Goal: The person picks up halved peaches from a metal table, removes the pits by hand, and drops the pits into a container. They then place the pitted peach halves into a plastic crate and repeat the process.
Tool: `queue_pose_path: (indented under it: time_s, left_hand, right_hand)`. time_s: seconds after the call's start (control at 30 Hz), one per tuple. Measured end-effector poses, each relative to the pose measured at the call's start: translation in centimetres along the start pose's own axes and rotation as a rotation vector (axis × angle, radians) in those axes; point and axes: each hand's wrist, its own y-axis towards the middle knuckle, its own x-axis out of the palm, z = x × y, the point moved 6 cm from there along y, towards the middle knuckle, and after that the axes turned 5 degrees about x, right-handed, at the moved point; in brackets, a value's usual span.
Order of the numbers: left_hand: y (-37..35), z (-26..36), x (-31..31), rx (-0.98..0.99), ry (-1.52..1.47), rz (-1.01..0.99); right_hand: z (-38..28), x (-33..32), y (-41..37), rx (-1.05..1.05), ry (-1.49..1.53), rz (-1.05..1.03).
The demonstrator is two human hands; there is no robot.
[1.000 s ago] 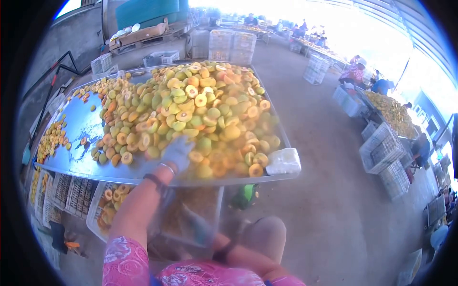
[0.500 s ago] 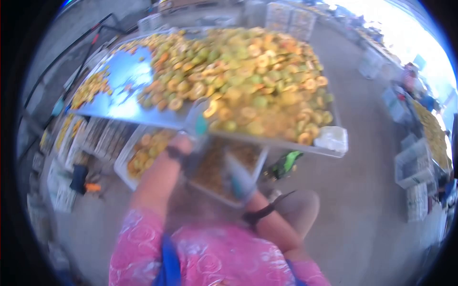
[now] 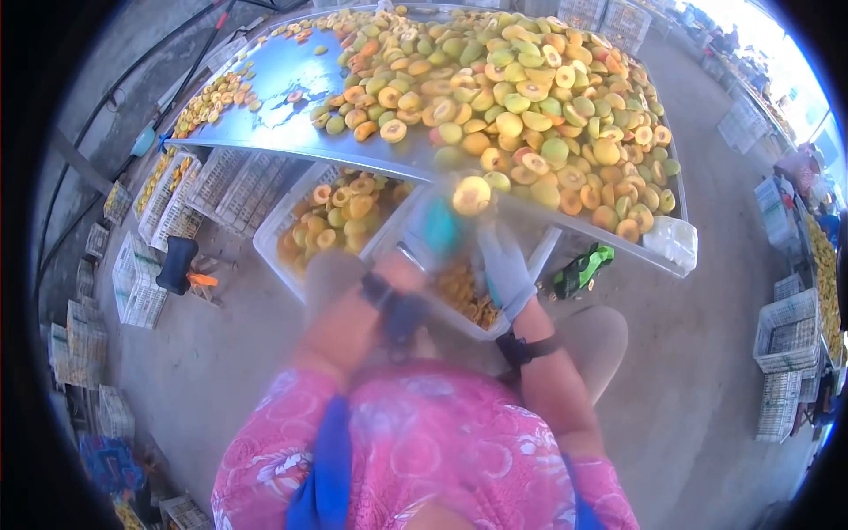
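Note:
My left hand (image 3: pixel 431 231), in a pale glove with a teal patch, is blurred at the near edge of the metal table (image 3: pixel 265 132). Its fingertips are at a yellow apricot half (image 3: pixel 471 195), cut face up, which overlaps the table edge. Just right of it, my right hand (image 3: pixel 505 265) wears a whitish glove, its fingers stretched toward the table over a white crate (image 3: pixel 539 252). Inside that crate lie small brownish-yellow pieces (image 3: pixel 459 287), partly hidden by my hands. A large heap of halved apricots (image 3: pixel 530 106) covers much of the tabletop.
Left of my hands, a second crate (image 3: pixel 269 234) holds apricot halves (image 3: pixel 336 216). A green-and-black bag (image 3: pixel 583 269) lies under the table's right side. Clear plastic (image 3: pixel 671 243) sits on its corner. Stacked crates (image 3: pixel 786 331) stand far right; a white crate (image 3: pixel 137 283) is on the left floor.
My left hand has come back from the table edge toward my right hand, an apricot half now at its fingertips. My right hand has moved up and right. The view has shifted.

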Motion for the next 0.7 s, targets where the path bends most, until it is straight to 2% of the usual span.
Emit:
queue_pose_path:
  time_s: [0.07, 0.13, 0.17, 0.23, 0.27, 0.33, 0.57, 0.63, 0.7]
  left_hand:
    - [-0.5, 0.9, 0.0, 0.023, 0.091, 0.017]
    - [-1.0, 2.2, 0.5, 0.133, 0.594, -0.093]
    - [-1.2, 2.1, 1.0, 0.131, 0.593, -0.096]
    - [-1.2, 1.5, 1.7, 0.095, 0.077, 0.018]
    - [-1.1, 0.1, 1.8, 0.095, 0.076, 0.016]
    - [-1.8, -4.6, 1.7, -0.316, -0.765, 0.287]
    - [-1.8, -2.5, 2.0, -0.159, -0.642, 0.367]
    - [-2.4, -3.5, 1.9, -0.315, -0.739, 0.442]
    - [-2.2, -2.9, 1.8, -0.339, -0.761, 0.38]
  right_hand:
    - [0.2, -0.2, 0.5, -0.018, -0.035, 0.022]
    - [0.3, -0.6, 0.9, -0.046, -0.218, 0.029]
    - [0.3, -0.7, 0.9, -0.044, -0.216, 0.031]
    - [-0.1, -0.8, 0.8, -0.118, -0.303, 0.041]
    - [0.3, -0.8, 0.9, -0.118, -0.302, 0.042]
    - [0.1, -0.4, 0.7, -0.407, -0.439, 0.106]
    - [0.9, 0.0, 0.4, -0.215, -0.292, 0.011]
    - [0.9, 0.3, -0.3, -0.072, -0.267, -0.039]
    - [0.9, 0.5, -0.8, -0.036, -0.194, -0.068]
